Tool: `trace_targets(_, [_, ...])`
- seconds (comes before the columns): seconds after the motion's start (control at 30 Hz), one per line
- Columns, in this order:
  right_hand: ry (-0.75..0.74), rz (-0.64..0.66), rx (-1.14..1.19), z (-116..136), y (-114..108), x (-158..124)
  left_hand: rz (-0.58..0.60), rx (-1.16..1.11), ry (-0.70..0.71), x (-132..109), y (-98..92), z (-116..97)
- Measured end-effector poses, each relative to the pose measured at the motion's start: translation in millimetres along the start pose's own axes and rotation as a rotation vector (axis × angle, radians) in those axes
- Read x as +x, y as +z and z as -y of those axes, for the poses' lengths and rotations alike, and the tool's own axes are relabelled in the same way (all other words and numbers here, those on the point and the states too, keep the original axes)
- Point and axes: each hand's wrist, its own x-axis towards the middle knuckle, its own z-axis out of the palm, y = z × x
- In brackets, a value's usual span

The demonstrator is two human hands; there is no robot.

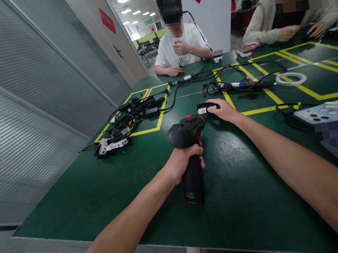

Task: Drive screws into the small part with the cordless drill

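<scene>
My left hand (182, 162) is wrapped round the grip of a black cordless drill (185, 134) with red accents. The drill's chuck points away from me, slightly right, and its battery base hangs toward the table's near side. Just beyond the chuck, my right hand (221, 110) holds a small black box-shaped part (206, 108) with a white label. The chuck end and this part sit close together; whether a bit touches it I cannot tell. My right fingertips are partly hidden behind the part.
Tangled black cables and adapters (137, 110) lie at the left on the green table (103, 193). More cables (238, 85) and a white ring coil (291, 79) are farther right. A phone (330, 111) lies nearer. Two people (181, 46) sit across the table.
</scene>
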Motion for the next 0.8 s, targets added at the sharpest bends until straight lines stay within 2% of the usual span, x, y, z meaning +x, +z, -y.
trace_targets(0.33, [-0.01, -0.003, 0.006, -5.6, 2.8, 1.9, -0.02, -0.016, -0.028, 0.5, 0.9, -0.1])
trace_targets(0.8, [-0.007, 0.007, 0.024, -3.2, 1.3, 1.0, -0.001, 0.013, 0.008, 0.1, -0.2, 0.9])
